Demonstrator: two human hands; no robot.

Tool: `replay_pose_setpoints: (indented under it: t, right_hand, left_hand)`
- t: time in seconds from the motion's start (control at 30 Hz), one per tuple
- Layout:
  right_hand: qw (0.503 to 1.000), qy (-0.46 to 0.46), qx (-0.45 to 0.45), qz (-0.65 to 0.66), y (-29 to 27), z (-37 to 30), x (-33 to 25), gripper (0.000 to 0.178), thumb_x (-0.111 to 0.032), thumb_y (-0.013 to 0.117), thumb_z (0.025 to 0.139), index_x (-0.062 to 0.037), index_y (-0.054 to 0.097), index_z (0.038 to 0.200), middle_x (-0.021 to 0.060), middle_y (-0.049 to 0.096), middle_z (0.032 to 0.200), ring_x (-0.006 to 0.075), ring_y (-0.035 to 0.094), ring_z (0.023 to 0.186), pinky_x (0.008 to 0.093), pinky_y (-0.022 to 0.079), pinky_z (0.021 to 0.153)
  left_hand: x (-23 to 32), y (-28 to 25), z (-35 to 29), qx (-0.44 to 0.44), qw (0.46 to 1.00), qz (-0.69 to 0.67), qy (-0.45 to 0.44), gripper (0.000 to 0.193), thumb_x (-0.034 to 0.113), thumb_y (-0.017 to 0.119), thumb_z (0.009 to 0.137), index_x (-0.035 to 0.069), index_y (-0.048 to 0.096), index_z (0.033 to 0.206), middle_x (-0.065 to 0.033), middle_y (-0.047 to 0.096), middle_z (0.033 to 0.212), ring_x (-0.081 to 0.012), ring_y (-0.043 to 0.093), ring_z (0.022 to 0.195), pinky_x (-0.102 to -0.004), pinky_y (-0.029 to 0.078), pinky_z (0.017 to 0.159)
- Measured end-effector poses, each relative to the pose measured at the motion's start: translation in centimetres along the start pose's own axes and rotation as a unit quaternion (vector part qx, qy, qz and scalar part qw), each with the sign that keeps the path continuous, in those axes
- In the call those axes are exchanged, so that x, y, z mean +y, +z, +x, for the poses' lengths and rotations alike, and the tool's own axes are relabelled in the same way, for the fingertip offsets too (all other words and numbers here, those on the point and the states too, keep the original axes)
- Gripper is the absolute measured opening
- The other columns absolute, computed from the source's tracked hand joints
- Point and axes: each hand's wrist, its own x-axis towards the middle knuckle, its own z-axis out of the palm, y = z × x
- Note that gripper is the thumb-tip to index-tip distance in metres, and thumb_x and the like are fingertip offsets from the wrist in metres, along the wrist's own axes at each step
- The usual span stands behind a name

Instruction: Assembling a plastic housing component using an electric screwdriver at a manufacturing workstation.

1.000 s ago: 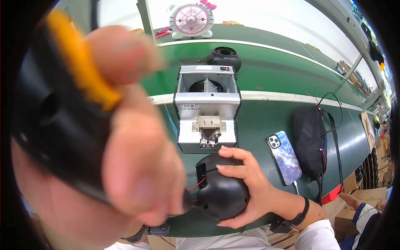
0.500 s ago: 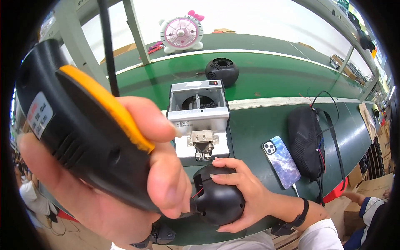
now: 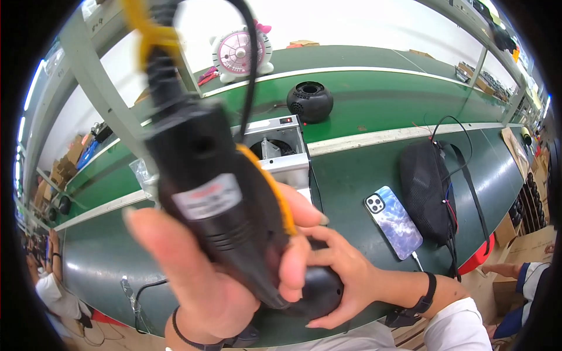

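My left hand [image 3: 213,292] is wrapped round a black electric screwdriver [image 3: 225,219] with an orange lever, held upright and slanting down to the right. Its lower end is at a round black plastic housing [image 3: 322,292]; the tip and the contact are hidden from this side. From the right, my right hand [image 3: 354,269] grips that housing, fingers over the far side and thumb at the near side. Behind the hands stands a silver screw feeder [image 3: 291,167], its front largely covered by my left hand and the tool.
A similar black round housing [image 3: 310,105] sits on the green belt [image 3: 386,99] beyond. To the right lie a phone [image 3: 393,222] with a cable and a black mesh pouch [image 3: 422,190] with a strap. A fan [image 3: 241,52] stands at the back. Other people work at both sides.
The screwdriver has swung more upright and shifted right with my left hand, now hiding the feeder's front. My right hand still grips the housing. The view has turned slightly left.
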Motion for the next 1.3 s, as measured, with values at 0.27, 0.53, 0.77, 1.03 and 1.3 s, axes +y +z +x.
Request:
replay_pose_setpoints:
  t: [0.27, 0.53, 0.77, 1.03, 1.3]
  right_hand:
    - [0.999, -0.013, 0.04, 0.009, 0.9, -0.3, 0.2, 0.089, -0.031, 0.091, 0.055, -0.0021, 0.055, 0.132, 0.0252, 0.047, 0.141, 0.0468, 0.048, 0.127, 0.0537, 0.04, 0.107]
    - [0.999, -0.003, 0.034, 0.012, 0.8, -0.6, 0.3, 0.088, -0.029, 0.09, 0.056, -0.0027, 0.054, 0.132, 0.024, 0.047, 0.14, 0.0464, 0.047, 0.127, 0.0531, 0.041, 0.106]
    - [0.999, -0.007, 0.032, 0.002, 1.1, -0.5, -0.4, 0.089, -0.028, 0.09, 0.055, -0.0029, 0.054, 0.132, 0.0244, 0.047, 0.139, 0.0462, 0.048, 0.125, 0.0533, 0.041, 0.107]
    - [0.999, -0.041, 0.033, 0.008, 1.5, -0.7, -0.4, 0.089, -0.031, 0.089, 0.057, -0.0033, 0.054, 0.134, 0.0253, 0.046, 0.141, 0.0452, 0.047, 0.128, 0.0556, 0.037, 0.109]
    - [0.999, -0.047, 0.019, 0.009, 0.4, -1.8, 1.0, 0.071, -0.041, 0.075, 0.08, -0.0055, 0.052, 0.137, 0.025, 0.042, 0.147, 0.0458, 0.04, 0.135, 0.0564, 0.033, 0.112]
  left_hand:
    - [0.3, -1.7, 1.1, -0.227, 0.973, -0.019, -0.037, 0.082, 0.078, 0.034, 0.094, -0.002, 0.051, 0.097, -0.0077, 0.052, 0.054, -0.0158, 0.045, 0.035, -0.029, 0.036, 0.032]
    - [-1.2, -2.5, 1.9, -0.295, 0.95, -0.096, -0.047, 0.066, 0.064, 0.045, 0.099, -0.001, 0.047, 0.101, -0.006, 0.055, 0.057, -0.0152, 0.046, 0.036, -0.0288, 0.037, 0.032]
    - [-0.6, -3.0, 1.3, -0.326, 0.939, -0.096, -0.056, 0.056, 0.054, 0.059, 0.097, -0.001, 0.046, 0.106, -0.0065, 0.058, 0.062, -0.0156, 0.049, 0.04, -0.0292, 0.038, 0.036]
    - [0.2, -2.3, 0.5, -0.336, 0.936, -0.073, -0.079, 0.056, 0.052, 0.06, 0.098, -0.002, 0.049, 0.104, -0.0083, 0.061, 0.062, -0.0178, 0.053, 0.042, -0.0311, 0.04, 0.039]
    - [3.1, -1.4, 1.6, -0.292, 0.955, -0.045, 0.018, 0.063, 0.052, 0.059, 0.098, 0.0, 0.037, 0.128, -0.0084, 0.062, 0.066, -0.0165, 0.05, 0.038, -0.0327, 0.043, 0.036]
